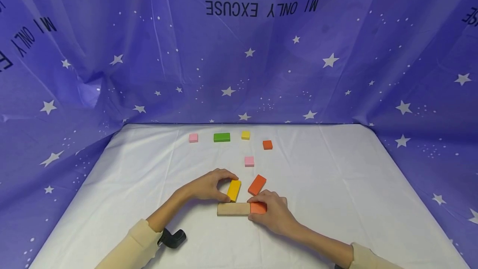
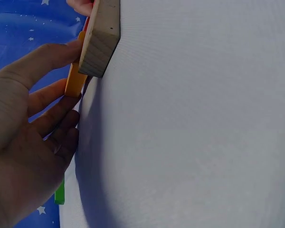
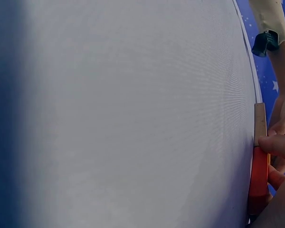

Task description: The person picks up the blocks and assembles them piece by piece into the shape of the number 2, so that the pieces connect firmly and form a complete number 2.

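A plain wooden block (image 1: 233, 209) lies lengthwise on the white table, its end grain showing in the left wrist view. Against its right end sits an orange block (image 1: 258, 208), which my right hand (image 1: 274, 213) pinches between thumb and fingers. My left hand (image 1: 209, 186) grips a yellow block (image 1: 234, 190) by its two ends, thumb at the near end, just behind the wooden block. Behind the right hand, a second orange block (image 1: 257, 184) lies at a slant, apart from the others. The right wrist view shows the held orange block (image 3: 259, 175) edge-on.
Farther back lie a pink block (image 1: 249, 161), an orange-red block (image 1: 267, 145), a small yellow block (image 1: 245, 135), a green block (image 1: 222, 137) and another pink block (image 1: 193, 138). A purple star-printed curtain (image 1: 276, 69) hangs behind the white-covered table (image 1: 328, 186).
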